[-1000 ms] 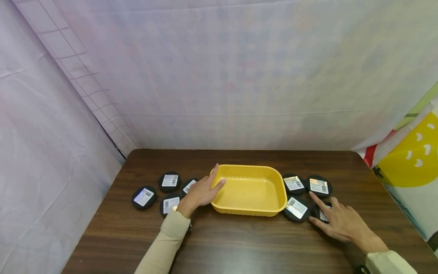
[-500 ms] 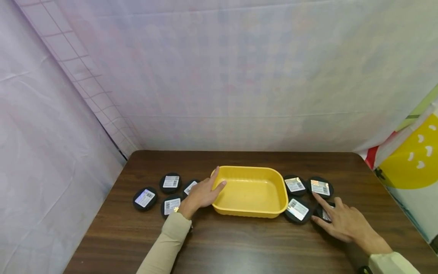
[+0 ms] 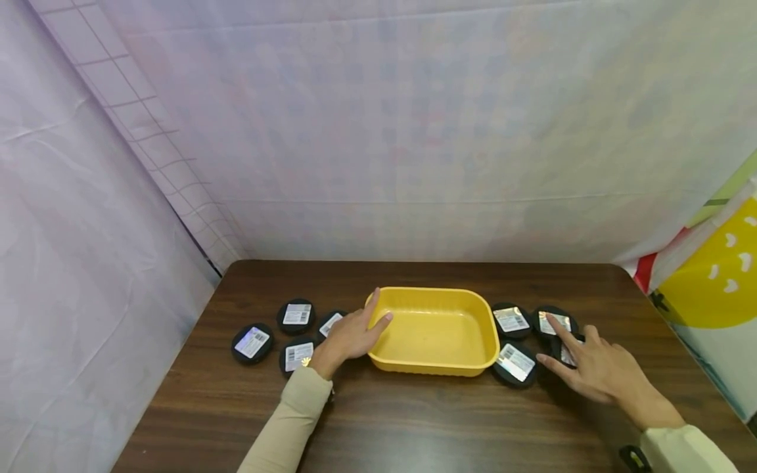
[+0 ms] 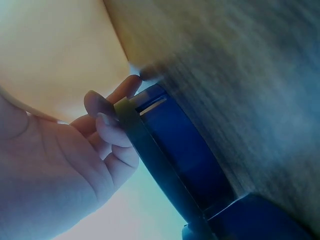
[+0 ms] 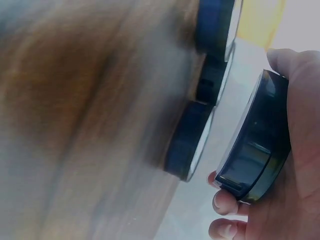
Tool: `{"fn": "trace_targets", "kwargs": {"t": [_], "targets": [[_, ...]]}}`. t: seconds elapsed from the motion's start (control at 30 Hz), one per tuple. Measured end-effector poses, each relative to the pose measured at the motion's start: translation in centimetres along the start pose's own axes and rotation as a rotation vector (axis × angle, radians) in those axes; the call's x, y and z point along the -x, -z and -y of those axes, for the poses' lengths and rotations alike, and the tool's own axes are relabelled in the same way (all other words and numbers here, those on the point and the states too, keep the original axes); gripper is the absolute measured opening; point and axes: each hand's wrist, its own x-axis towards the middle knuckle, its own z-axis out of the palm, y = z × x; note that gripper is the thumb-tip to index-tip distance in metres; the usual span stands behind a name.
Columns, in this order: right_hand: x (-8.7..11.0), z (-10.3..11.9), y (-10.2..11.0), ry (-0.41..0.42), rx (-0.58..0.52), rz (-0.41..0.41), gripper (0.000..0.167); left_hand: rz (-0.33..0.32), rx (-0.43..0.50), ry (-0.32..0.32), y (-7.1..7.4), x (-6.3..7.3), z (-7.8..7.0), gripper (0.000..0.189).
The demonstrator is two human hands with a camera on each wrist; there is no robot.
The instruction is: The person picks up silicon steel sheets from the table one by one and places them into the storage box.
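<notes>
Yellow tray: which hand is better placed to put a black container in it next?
Probably the right hand: it grips a black container, while the left hand lies at the edge of the yellow tray.

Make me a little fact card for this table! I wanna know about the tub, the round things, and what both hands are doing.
Tub: yellow tub, rounded corners, on the brown table
Round things: eight black cases in view
Left of tub: four black cases
Right of tub: four, counting the held case
Stickers: white labels facing up, words too small to read
Left hand: at the tub's left rim
Right hand: holding one case
</notes>
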Motion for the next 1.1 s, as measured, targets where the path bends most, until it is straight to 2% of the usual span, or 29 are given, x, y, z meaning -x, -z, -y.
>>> {"fn": "trace_targets", "kwargs": {"t": [0.6,1.1], "targets": [[-1.7,1.9,2.3,-0.028,-0.057,-0.028,0.091,-0.012,-0.002,-0.011,0.0,0.0,-0.1,0.074],[-2.9,3.8,4.0,0.010,-0.075,-0.064,0.087,-0.010,-0.009,-0.004,0.0,-0.1,-0.1,0.075]]}}
